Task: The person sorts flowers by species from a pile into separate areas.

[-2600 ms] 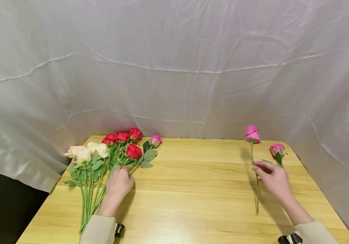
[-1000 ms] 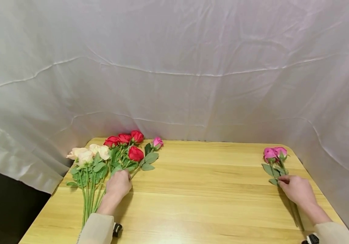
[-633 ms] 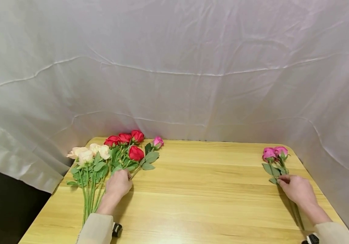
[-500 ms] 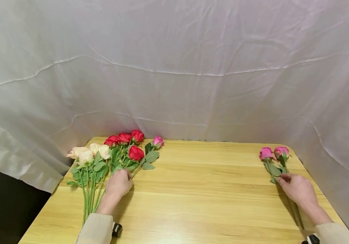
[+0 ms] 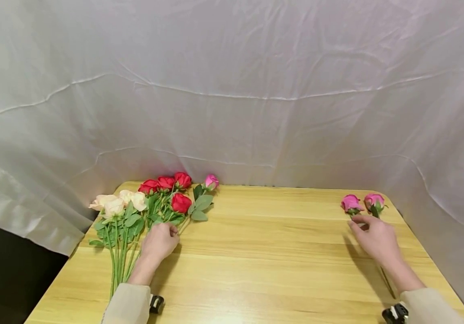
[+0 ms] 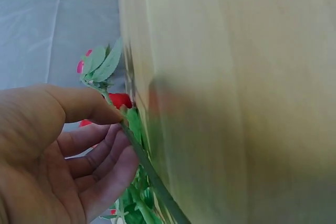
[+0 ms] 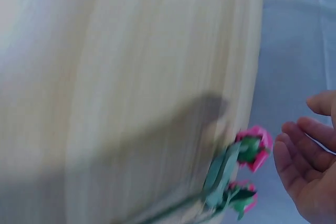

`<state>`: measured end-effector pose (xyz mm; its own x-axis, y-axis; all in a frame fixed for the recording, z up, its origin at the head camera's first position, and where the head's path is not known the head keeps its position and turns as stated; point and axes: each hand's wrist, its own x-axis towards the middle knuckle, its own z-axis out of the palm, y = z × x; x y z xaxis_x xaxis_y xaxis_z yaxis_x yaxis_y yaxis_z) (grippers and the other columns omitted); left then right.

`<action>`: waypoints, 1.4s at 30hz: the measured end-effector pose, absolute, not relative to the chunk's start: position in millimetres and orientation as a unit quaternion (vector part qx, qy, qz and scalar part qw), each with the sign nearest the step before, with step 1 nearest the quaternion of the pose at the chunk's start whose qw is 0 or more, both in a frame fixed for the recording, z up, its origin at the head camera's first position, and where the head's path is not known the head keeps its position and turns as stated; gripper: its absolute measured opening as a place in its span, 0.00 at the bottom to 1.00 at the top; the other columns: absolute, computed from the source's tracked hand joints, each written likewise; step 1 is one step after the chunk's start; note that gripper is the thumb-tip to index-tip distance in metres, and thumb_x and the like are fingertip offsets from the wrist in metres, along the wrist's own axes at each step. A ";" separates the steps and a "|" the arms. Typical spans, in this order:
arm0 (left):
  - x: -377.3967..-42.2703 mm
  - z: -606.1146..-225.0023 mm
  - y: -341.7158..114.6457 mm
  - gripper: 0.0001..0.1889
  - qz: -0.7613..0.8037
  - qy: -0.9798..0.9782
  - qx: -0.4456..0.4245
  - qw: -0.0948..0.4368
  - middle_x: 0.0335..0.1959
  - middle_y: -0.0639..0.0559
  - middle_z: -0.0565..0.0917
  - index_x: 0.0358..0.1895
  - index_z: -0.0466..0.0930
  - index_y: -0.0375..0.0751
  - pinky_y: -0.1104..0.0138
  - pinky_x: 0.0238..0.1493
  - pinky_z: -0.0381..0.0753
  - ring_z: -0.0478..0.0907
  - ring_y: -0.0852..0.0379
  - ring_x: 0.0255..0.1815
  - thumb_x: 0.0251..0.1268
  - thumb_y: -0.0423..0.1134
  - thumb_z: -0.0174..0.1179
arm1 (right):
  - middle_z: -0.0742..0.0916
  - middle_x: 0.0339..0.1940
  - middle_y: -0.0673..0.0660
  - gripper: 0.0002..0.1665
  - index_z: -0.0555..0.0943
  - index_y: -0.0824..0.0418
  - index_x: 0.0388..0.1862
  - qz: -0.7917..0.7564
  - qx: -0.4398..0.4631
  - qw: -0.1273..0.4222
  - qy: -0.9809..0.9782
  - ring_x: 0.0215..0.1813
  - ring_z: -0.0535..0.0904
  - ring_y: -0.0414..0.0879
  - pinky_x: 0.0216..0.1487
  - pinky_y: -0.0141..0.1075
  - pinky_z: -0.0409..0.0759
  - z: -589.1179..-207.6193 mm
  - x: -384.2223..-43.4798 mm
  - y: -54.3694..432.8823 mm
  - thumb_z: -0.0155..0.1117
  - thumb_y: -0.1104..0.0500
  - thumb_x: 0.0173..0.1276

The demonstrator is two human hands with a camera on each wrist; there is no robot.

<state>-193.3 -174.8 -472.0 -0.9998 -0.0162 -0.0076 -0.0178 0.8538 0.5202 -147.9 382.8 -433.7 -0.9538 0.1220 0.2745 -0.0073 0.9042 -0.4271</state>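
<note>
My left hand (image 5: pixel 159 242) pinches the green stem (image 6: pixel 152 174) of a pink rose (image 5: pixel 211 182) between thumb and forefinger; the other fingers curl loosely beneath. That rose is raised slightly at the right side of the flower pile. My right hand (image 5: pixel 377 238) is over the right of the table, fingers relaxed and slightly bent, holding nothing. Two pink roses lie beyond it, one on the left (image 5: pixel 351 204) and one on the right (image 5: pixel 374 202). In the right wrist view the right hand (image 7: pixel 312 156) is apart from both blooms, and their stems run across the tabletop.
Several red roses (image 5: pixel 181 203) and several cream roses (image 5: pixel 113 206) lie at the left of the wooden table (image 5: pixel 272 252), their stems pointing towards the front. A pale cloth (image 5: pixel 232 126) hangs behind and around the table.
The right hand laid a pink rose beside the other at right, then let go and moved up and left. Just now the left hand has lifted its pink rose slightly.
</note>
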 end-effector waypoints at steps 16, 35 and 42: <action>-191.2 -463.6 -153.4 0.10 0.397 0.918 -0.007 -0.004 0.31 0.51 0.86 0.44 0.87 0.36 0.64 0.29 0.76 0.78 0.59 0.24 0.60 0.32 0.63 | 0.89 0.53 0.66 0.23 0.84 0.65 0.61 0.351 -0.016 0.132 -0.927 0.50 0.87 0.60 0.41 0.34 0.83 -430.7 -169.6 301.9 0.63 0.49 0.78; -181.3 -459.0 -123.1 0.11 0.483 0.875 0.012 -0.008 0.34 0.49 0.85 0.44 0.87 0.33 0.65 0.35 0.80 0.80 0.57 0.32 0.57 0.27 0.63 | 0.90 0.53 0.60 0.17 0.86 0.61 0.59 0.461 0.008 0.080 -0.884 0.50 0.86 0.53 0.44 0.33 0.83 -443.9 -193.7 204.2 0.66 0.54 0.77; -178.1 -454.9 -116.0 0.11 0.504 0.864 0.013 -0.006 0.36 0.48 0.85 0.45 0.86 0.34 0.65 0.35 0.82 0.80 0.56 0.33 0.59 0.28 0.63 | 0.90 0.52 0.57 0.18 0.86 0.60 0.58 0.470 0.018 0.063 -0.880 0.50 0.85 0.51 0.46 0.39 0.84 -447.9 -197.5 178.1 0.67 0.54 0.75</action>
<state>-178.1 -116.0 -454.9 -0.9996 0.0169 0.0242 0.0294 0.4918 0.8702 -197.5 178.1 -447.9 -0.9913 0.0270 0.1288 -0.0921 0.5567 -0.8256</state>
